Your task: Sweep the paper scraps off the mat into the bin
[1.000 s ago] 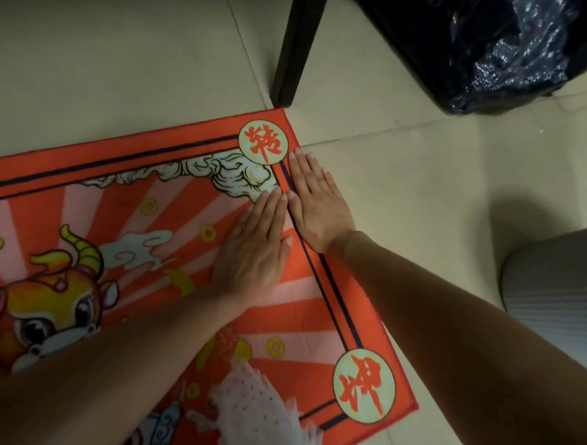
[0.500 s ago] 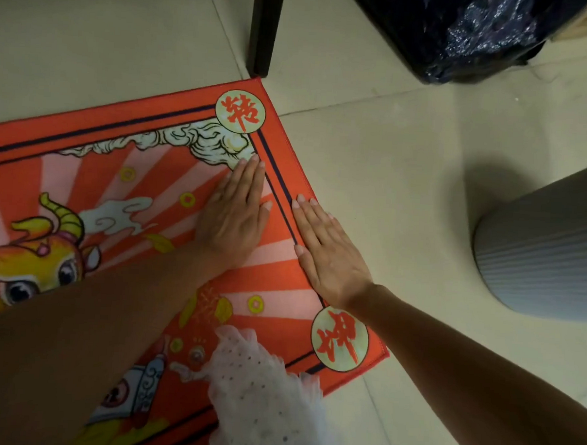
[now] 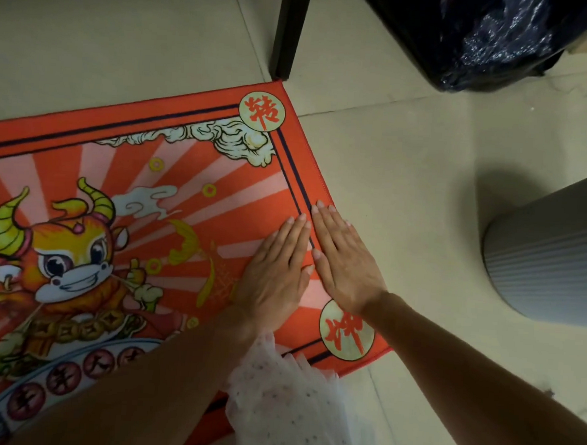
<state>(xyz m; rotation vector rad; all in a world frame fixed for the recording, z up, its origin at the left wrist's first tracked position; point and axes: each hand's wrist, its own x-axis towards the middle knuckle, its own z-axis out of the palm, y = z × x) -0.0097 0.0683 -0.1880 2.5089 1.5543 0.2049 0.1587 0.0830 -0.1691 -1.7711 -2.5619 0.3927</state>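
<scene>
Two hands, left hand point(image 3: 276, 272) and right hand point(image 3: 343, 259), lie flat with straight fingers on the mat's point(image 3: 191, 196) right edge; the bin point(image 3: 548, 256) stands at three o'clock on the floor point(image 3: 406, 180).

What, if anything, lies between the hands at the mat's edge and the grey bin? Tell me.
Nothing visible does. Both hands, left and right, lie flat at the right edge of the mat. Only bare floor shows between that edge and the grey bin. No paper scraps can be made out.
</scene>
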